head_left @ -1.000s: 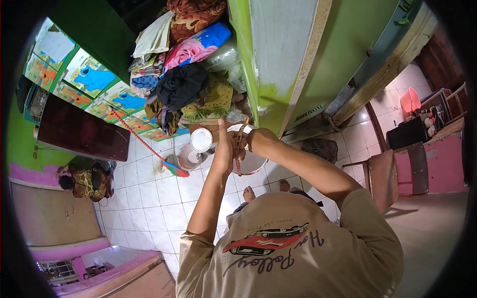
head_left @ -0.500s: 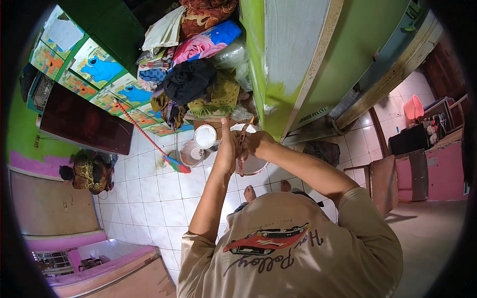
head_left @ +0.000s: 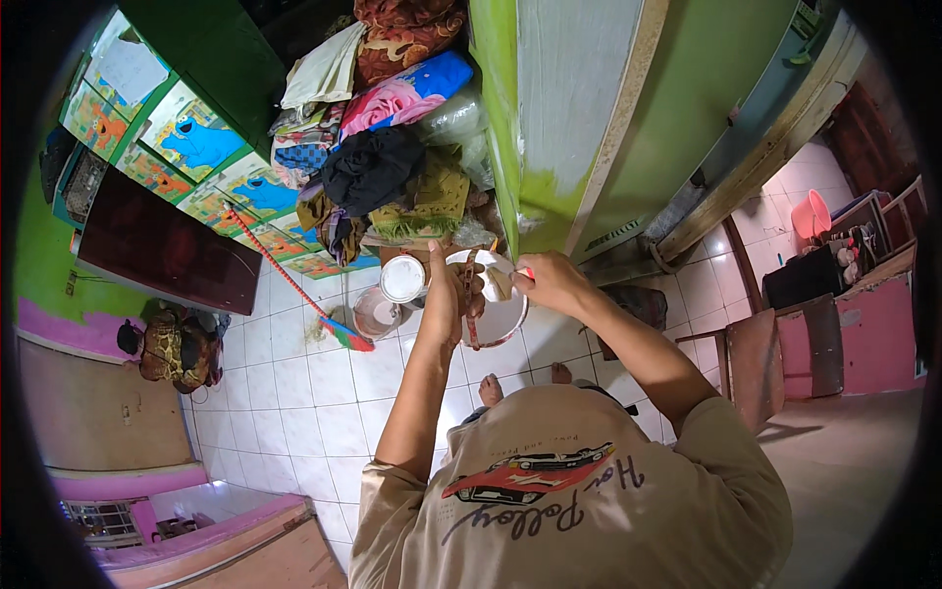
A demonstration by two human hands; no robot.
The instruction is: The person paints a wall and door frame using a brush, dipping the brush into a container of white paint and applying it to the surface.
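Observation:
My left hand (head_left: 446,292) is thumb-up, its fingers wrapped round a narrow, brown-stained strip (head_left: 473,329) that lies across a white bucket (head_left: 508,329). My right hand (head_left: 556,284) is closed on a tool with an orange-red handle (head_left: 527,273), held over the bucket's right side. A pale part shows inside the bucket beside it; whether it belongs to the tool I cannot tell. A round white tub (head_left: 403,279) is just left of my left hand; whether the hand touches it is hidden. Below it stands a translucent pail (head_left: 376,314).
A broom (head_left: 294,272) leans from a cartoon-covered cabinet (head_left: 196,133) to the tiled floor (head_left: 294,393). Piled cloths (head_left: 378,162) lie ahead. A partly painted green panel (head_left: 559,128) rises at the front right. A dark bag (head_left: 636,306) is beyond my right forearm.
My right hand has moved right, away from the brown strip, and the orange-red handle now shows in it. My left hand has shifted slightly left, uncovering more of the bucket's inside.

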